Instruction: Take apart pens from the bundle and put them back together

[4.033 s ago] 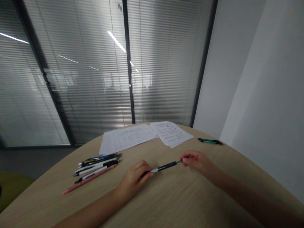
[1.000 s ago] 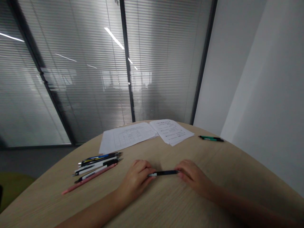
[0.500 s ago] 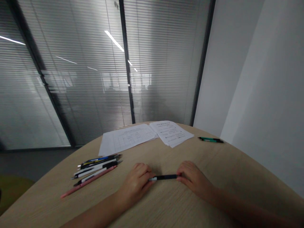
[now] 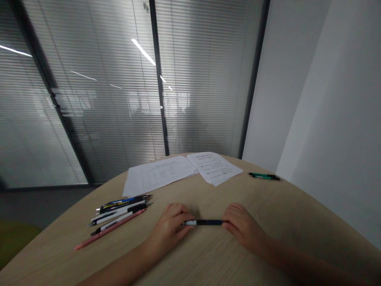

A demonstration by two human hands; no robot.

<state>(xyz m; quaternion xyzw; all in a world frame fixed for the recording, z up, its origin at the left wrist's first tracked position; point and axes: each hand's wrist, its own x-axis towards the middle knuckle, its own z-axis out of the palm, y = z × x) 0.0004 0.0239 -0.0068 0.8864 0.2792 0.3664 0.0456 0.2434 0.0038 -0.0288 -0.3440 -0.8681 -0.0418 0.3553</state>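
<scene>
A black pen with a pale section near its left end [image 4: 208, 222] lies level between my two hands, just over the wooden table [image 4: 196, 262]. My left hand [image 4: 171, 224] pinches the pale end between thumb and fingers. At the dark end, my right hand [image 4: 242, 222] is closed with thumb and fingertips on the pen. Both tips of the pen are partly hidden by the fingers. Left of my left hand lies a bunch of several pens [image 4: 122, 210], black, white and blue, with a pink pen [image 4: 110, 230] nearest me.
Two printed sheets lie toward the far edge, a left sheet [image 4: 157, 174] and a right sheet [image 4: 214, 169]. Green-and-black pens [image 4: 264, 176] rest near the right edge. Beyond the table stand a glass partition with blinds [image 4: 205, 79] and a white wall [image 4: 333, 119].
My left hand's fingers have shifted slightly along the pen, showing more of its pale section. The right hand stays on the dark end, nearly still.
</scene>
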